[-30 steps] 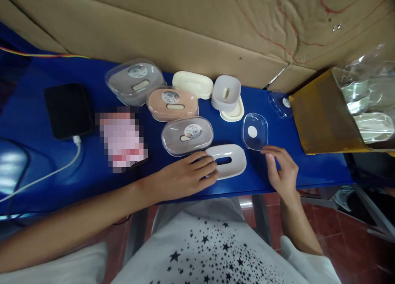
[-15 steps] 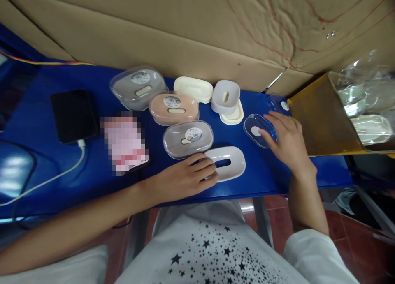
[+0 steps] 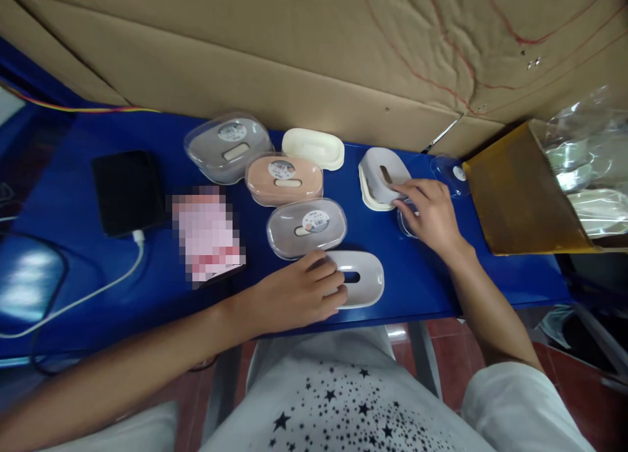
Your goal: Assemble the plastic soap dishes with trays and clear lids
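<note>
My left hand (image 3: pixel 299 292) lies flat, fingers stretched, on the left end of a white oval soap-dish tray (image 3: pixel 360 278) with a slot, near the blue table's front edge. My right hand (image 3: pixel 428 213) reaches over a clear plastic lid (image 3: pixel 403 222), mostly hidden beneath it, and its fingertips touch a grey soap-dish insert (image 3: pixel 385 174) tilted on a cream base (image 3: pixel 366 190). Three lidded soap boxes stand left of it: a grey one (image 3: pixel 307 226), a pink one (image 3: pixel 283 178) and a grey one (image 3: pixel 228 148) at the back. A cream tray (image 3: pixel 313 148) lies behind them.
A second clear lid (image 3: pixel 449 171) lies by a brown carton (image 3: pixel 520 190) holding bagged soap boxes (image 3: pixel 586 177) at the right. A black phone (image 3: pixel 128 190) on a white cable (image 3: pixel 88 295) and a blurred pink item (image 3: pixel 209 233) sit left. Cardboard (image 3: pixel 314 53) walls the back.
My right hand travelled from the front edge up to the clear lid, then left onto the grey insert, which now tilts. The left hand stayed on the white tray.
</note>
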`<action>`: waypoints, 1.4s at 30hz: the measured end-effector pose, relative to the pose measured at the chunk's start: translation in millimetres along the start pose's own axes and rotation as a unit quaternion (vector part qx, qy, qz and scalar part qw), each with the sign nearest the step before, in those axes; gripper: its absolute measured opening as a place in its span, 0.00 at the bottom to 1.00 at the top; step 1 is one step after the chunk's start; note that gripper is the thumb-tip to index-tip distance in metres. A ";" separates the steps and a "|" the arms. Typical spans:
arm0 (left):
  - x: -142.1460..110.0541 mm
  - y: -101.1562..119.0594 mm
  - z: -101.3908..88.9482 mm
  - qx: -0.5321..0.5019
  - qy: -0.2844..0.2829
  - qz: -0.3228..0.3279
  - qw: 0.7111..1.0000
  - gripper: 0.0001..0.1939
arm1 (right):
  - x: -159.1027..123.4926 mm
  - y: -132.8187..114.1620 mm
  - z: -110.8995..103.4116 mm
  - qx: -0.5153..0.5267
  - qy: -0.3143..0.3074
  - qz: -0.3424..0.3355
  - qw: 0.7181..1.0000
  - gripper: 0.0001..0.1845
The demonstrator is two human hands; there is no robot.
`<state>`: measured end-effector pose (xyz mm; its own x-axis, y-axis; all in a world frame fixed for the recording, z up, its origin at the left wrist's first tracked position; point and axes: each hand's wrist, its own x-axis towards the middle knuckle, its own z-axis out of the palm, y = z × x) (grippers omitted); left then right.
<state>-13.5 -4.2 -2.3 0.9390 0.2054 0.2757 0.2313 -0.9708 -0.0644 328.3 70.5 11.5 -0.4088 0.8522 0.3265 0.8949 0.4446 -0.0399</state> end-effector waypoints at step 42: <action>15.1 5.5 3.1 -0.085 0.142 -0.098 0.981 0.08 | -151.2 -73.1 -30.1 0.205 0.046 0.001 0.978 0.51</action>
<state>2.7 -6.0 -1.5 0.7657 0.3714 0.5252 0.3322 -0.9275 0.1715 330.1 -99.1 -6.5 -0.3726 0.8327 0.4096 0.7407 0.5327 -0.4093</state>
